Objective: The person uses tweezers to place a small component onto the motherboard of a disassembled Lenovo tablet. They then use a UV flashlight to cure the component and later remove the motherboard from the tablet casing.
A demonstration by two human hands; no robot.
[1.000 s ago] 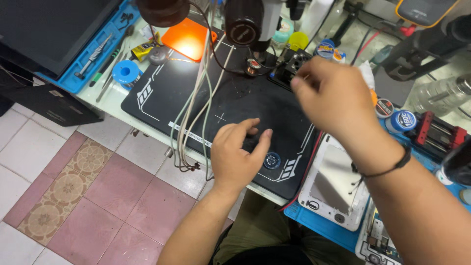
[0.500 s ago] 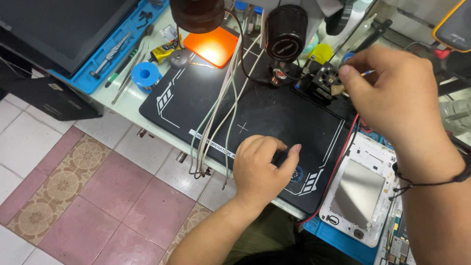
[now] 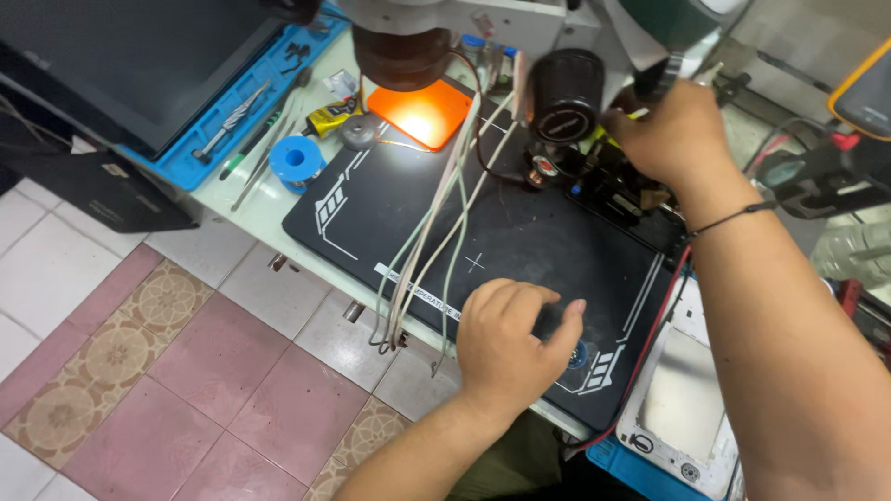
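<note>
My left hand [image 3: 515, 351] rests on the near part of a black work mat [image 3: 520, 237], fingers curled under and fingertips pressing the mat; I see nothing in it. My right hand [image 3: 670, 130] reaches to the mat's far edge, over a small black clamp with parts [image 3: 613, 190]. Its fingers are closed, and a thin metal tool [image 3: 716, 72] seems to stick out past them. A black cord sits around that wrist. A bundle of pale cables [image 3: 432, 241] runs across the mat and hangs over the table's front edge.
A microscope head [image 3: 404, 46] hangs over a lit orange pad [image 3: 422, 113], with a black cylinder [image 3: 566, 93] beside it. A blue reel [image 3: 297, 160] and a blue tool tray [image 3: 209, 139] lie left. A white phone frame [image 3: 682, 408] lies right, a yellow meter [image 3: 863, 88] far right.
The view has shifted, so the bench sits lower in frame. My right hand has moved further back over the clamp. My left hand stays on the mat's near part.
</note>
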